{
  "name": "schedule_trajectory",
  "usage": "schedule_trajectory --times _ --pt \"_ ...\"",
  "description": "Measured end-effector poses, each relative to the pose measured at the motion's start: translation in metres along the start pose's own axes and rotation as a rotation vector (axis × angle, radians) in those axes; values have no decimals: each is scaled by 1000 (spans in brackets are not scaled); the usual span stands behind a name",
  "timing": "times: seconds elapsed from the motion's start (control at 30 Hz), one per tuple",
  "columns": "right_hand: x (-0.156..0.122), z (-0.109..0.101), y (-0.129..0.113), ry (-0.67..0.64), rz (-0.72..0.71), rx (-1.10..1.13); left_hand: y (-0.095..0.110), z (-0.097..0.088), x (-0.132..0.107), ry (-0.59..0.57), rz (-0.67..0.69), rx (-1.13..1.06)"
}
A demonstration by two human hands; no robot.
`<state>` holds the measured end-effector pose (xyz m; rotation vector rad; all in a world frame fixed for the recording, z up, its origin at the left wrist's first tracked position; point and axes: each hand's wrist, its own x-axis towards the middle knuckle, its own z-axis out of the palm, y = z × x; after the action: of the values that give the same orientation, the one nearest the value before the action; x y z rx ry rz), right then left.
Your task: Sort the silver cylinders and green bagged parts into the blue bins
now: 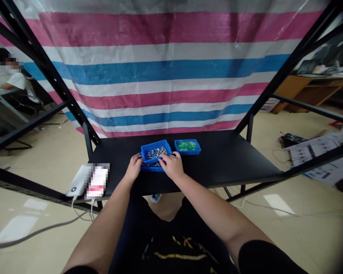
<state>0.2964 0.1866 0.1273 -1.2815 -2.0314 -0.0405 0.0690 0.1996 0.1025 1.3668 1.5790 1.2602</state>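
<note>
A blue plastic bin [155, 146] of small silvery metal parts [157, 152] sits tilted over a second blue bin [153, 169], and its near side partly covers that one. Dark small pieces show in the lower bin's uncovered strip. My left hand [134, 166] is closed on the upper bin's left side near the front corner. At its front right corner, my right hand [172, 166] grips the rim, with the thumb toward the front edge. To the right stands a third blue bin [188, 147] holding green plastic-wrapped contents [186, 145].
The black tabletop [225, 160] is framed by black metal posts, with a striped tarp [165, 83] hanging behind. A white power bank [79, 182] and a lit phone [96, 181] with cables lie at the left edge. A person [15, 80] sits at the far left.
</note>
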Motion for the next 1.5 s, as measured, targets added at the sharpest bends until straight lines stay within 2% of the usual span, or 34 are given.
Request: schedule_trajectory --times 0.1,0.2,0.37,0.43,0.53,0.63,0.7,0.83,0.9,1.03,1.23,1.5 --pt "-2 0 -1 9 -3 81 4 1 -3 -56 3 -41" --pt "-6 1 0 27 34 256 6 2 -3 -64 45 45" --pt "1 7 13 274 346 381 1 1 0 -33 95 109" --pt "9 13 22 262 424 387 -1 2 1 -14 128 131" --pt "17 21 32 128 467 469 -2 3 1 23 155 174" --pt "17 27 36 -15 421 622 -5 4 0 38 151 182" --pt "15 29 36 -64 375 651 -8 5 -1 42 135 164" --pt "14 29 37 -71 303 547 -11 3 -2 52 91 116" --pt "18 28 38 -76 262 494 -8 1 -2 74 90 160" --pt "25 24 38 -101 197 398 3 -5 -2 151 155 351" --pt "26 21 36 -114 128 297 14 -8 -5 180 209 418" --pt "18 19 44 -172 88 406 13 -7 -3 198 176 365"
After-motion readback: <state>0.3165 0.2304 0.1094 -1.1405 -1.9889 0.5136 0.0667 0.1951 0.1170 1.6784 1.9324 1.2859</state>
